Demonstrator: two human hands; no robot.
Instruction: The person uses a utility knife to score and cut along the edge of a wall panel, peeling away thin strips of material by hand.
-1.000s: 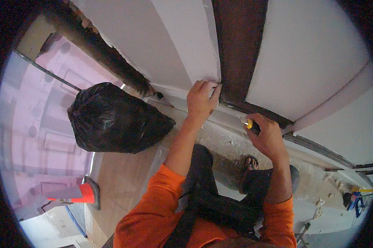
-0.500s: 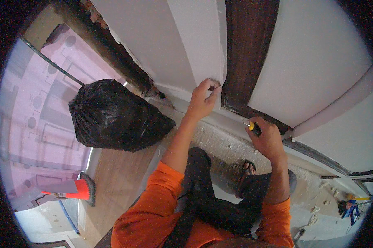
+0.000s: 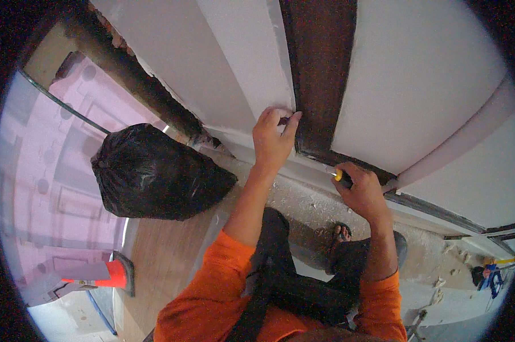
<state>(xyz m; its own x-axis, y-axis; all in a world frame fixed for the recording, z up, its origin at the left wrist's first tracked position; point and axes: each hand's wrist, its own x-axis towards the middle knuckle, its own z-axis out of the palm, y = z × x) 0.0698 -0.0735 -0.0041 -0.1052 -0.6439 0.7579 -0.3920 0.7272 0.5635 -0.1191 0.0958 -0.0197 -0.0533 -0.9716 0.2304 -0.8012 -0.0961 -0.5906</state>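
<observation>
My left hand [image 3: 271,143] is up against the white wall edge [image 3: 234,51], right beside the dark brown wooden frame [image 3: 321,74]. Its thumb and forefinger are curled together at that edge; what sits between them is too small and hidden to make out. In my right hand [image 3: 364,192] is a hand tool with a yellow-and-black handle [image 3: 341,175] and a short metal tip, whose exact kind is unclear. The tip points left, just below the frame's bottom corner and apart from my left hand.
A tied black plastic bag [image 3: 160,171] rests to the left, on a wood-look surface [image 3: 160,251]. Beyond it lies a printed pinkish sheet [image 3: 52,165]. An orange cone [image 3: 116,273] with a dark base is at lower left. White debris [image 3: 286,196] dots the floor near my sandalled foot [image 3: 342,232].
The whole view has shifted a little, so wall and frame sit further left while the bag and cone sit lower. Both hands keep nearly the same places and grips.
</observation>
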